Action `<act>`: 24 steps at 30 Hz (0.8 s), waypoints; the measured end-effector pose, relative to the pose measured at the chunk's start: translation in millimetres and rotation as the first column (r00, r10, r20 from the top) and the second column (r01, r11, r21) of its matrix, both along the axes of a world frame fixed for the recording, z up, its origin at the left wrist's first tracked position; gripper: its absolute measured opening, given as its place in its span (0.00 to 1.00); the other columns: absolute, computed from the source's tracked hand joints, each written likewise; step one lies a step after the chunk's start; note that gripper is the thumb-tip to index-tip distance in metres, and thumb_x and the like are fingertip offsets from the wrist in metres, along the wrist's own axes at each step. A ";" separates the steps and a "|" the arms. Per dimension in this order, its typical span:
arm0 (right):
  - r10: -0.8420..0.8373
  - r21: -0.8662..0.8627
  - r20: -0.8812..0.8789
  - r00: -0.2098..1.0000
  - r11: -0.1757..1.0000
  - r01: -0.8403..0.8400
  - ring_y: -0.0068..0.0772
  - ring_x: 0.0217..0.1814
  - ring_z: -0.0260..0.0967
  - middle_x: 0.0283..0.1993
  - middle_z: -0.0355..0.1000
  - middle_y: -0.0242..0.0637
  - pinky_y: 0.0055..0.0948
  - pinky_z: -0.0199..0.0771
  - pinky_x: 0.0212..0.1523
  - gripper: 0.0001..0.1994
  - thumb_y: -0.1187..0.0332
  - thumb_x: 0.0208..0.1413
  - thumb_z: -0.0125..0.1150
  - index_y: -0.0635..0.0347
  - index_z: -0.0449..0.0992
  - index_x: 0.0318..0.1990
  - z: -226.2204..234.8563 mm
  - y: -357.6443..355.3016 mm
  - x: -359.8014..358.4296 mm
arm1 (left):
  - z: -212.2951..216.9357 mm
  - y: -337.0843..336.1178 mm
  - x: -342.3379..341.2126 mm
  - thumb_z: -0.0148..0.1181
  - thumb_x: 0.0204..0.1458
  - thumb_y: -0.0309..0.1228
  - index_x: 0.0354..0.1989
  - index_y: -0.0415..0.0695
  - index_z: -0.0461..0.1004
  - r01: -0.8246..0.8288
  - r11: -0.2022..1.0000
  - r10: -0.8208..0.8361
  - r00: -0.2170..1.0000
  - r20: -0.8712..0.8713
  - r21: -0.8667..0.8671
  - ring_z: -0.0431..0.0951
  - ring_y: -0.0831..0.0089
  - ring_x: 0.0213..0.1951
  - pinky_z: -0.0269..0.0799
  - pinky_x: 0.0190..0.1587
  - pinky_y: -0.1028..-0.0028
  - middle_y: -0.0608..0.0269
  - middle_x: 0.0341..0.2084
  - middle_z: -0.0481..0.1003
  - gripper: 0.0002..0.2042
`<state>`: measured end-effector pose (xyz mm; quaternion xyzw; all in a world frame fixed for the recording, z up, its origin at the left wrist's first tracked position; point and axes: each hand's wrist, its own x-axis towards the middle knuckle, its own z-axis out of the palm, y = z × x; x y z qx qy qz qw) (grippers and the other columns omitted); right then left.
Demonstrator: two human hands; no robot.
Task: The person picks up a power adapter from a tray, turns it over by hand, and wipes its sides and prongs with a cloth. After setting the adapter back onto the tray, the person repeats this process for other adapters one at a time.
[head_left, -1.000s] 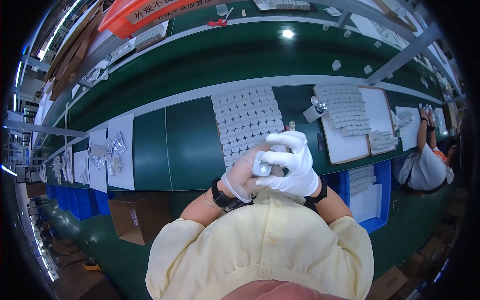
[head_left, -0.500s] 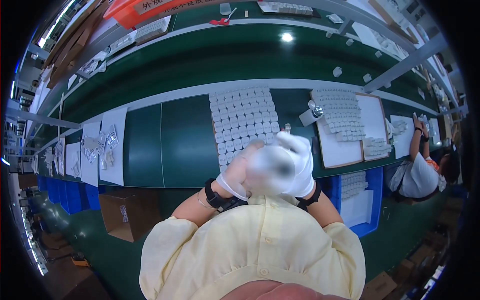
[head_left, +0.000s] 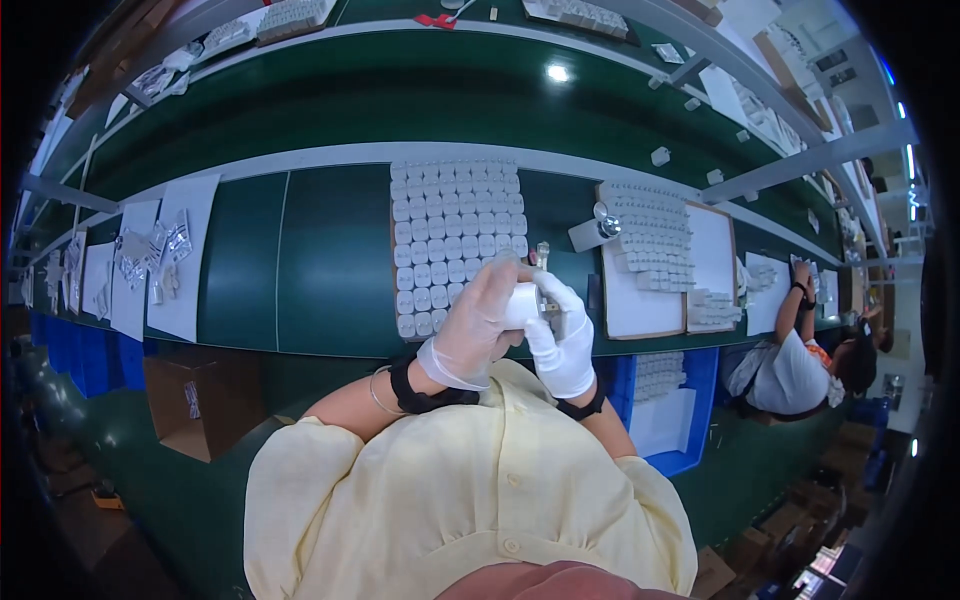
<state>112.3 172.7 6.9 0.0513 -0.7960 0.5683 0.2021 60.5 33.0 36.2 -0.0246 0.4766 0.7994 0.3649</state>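
Note:
Both my gloved hands meet in front of my chest, above the near edge of the green workbench (head_left: 335, 250). Between them is a small white plastic block (head_left: 522, 307) with rounded corners. My left hand (head_left: 472, 330), in a thin whitish glove, wraps round its left side. My right hand (head_left: 566, 345), in a white glove, closes on the other side with thumb and fingers. Something small and metallic shows at the block's right end, partly hidden by fingers. Just beyond my hands lie close rows of similar white blocks (head_left: 455, 220) on a board.
A white bottle with a metal top (head_left: 597, 232) stands right of the rows. Next to it, a tray (head_left: 640, 318) bears more white blocks. A blue bin (head_left: 688, 455) sits below the bench, a cardboard box (head_left: 200, 410) at left. A co-worker (head_left: 795, 370) sits at far right.
The white block was blurred and raised nearer to me; now it is lower, smaller in view and sharp. My fingers have shifted round it. The whole view has swung slightly.

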 end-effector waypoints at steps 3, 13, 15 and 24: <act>-0.066 0.040 -0.006 0.998 0.997 0.066 0.36 0.34 0.73 0.37 0.73 0.45 0.30 0.72 0.34 0.12 0.67 0.59 0.60 0.63 0.69 0.44 -4.9 -3.7 -0.4 | -2.1 3.6 5.9 0.42 0.63 0.56 0.47 0.42 0.71 -0.012 0.999 0.011 1.000 -0.020 -0.035 0.63 0.84 0.20 0.57 0.21 0.82 0.70 0.24 0.70 0.27; 0.452 -0.831 0.417 0.788 0.542 0.128 0.24 0.30 0.72 0.40 0.74 0.41 0.17 0.72 0.27 0.16 0.59 0.68 0.43 0.63 0.71 0.45 0.9 23.9 -6.7 | -10.3 -2.4 4.8 0.39 0.64 0.51 0.53 0.40 0.72 0.048 0.987 -0.088 0.960 -0.265 -0.155 0.67 0.83 0.23 0.62 0.25 0.80 0.67 0.30 0.73 0.26; 0.436 -0.854 0.407 0.803 0.494 0.164 0.24 0.30 0.72 0.41 0.74 0.41 0.18 0.72 0.26 0.18 0.56 0.68 0.42 0.64 0.71 0.47 7.4 18.4 -4.6 | -16.3 -4.1 0.9 0.39 0.64 0.51 0.55 0.40 0.71 0.054 0.990 -0.090 0.955 -0.282 -0.132 0.68 0.82 0.24 0.63 0.26 0.80 0.67 0.31 0.74 0.27; 0.311 -0.627 0.404 0.860 0.779 0.013 0.23 0.34 0.71 0.49 0.71 0.39 0.20 0.73 0.29 0.19 0.59 0.66 0.45 0.64 0.69 0.54 16.4 9.2 7.3 | -3.7 -9.4 -1.9 0.38 0.64 0.50 0.61 0.39 0.64 0.138 0.990 -0.137 0.990 -0.010 0.013 0.71 0.78 0.33 0.69 0.33 0.78 0.64 0.43 0.73 0.28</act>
